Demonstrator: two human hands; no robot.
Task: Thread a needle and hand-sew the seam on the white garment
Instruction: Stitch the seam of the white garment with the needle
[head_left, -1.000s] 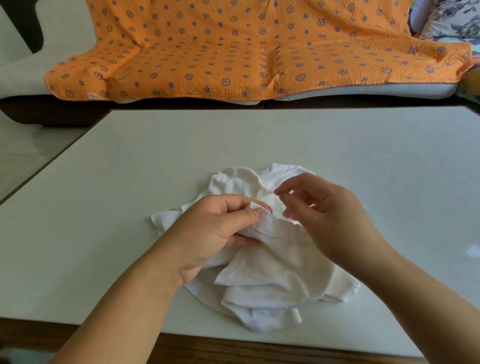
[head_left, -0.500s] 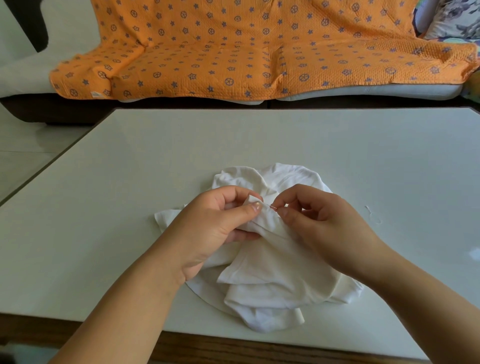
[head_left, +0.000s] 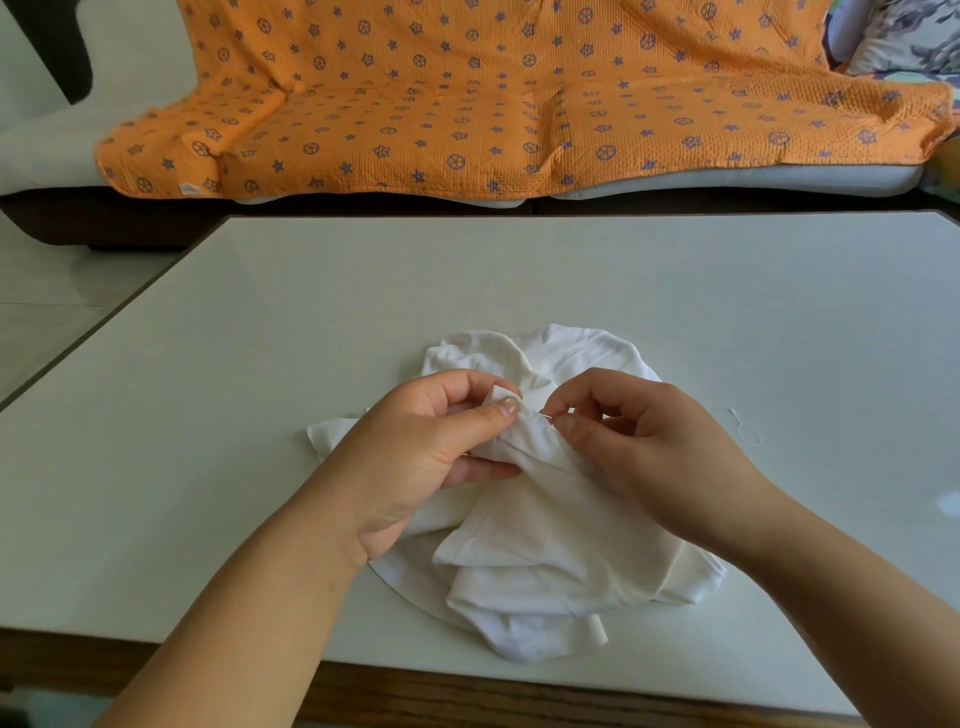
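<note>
White cloth, the garment (head_left: 545, 545), lay bunched on the near middle of the worktop (head_left: 208, 467). The left hand (head_left: 431, 457) pinched a raised fold of its seam between thumb and curled fingers. Just right of that fold the needle (head_left: 546, 414), barely visible, lay roughly level, pointing left into it, pinched by the right hand (head_left: 649, 457). A push leftward looked likely next. Farther right, loose thread (head_left: 744, 427) lay on open worktop.

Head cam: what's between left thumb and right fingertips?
A raised fold of the white garment, pinched by the left hand; a thin needle runs from it into the pinch of the right hand. Head view.
</note>
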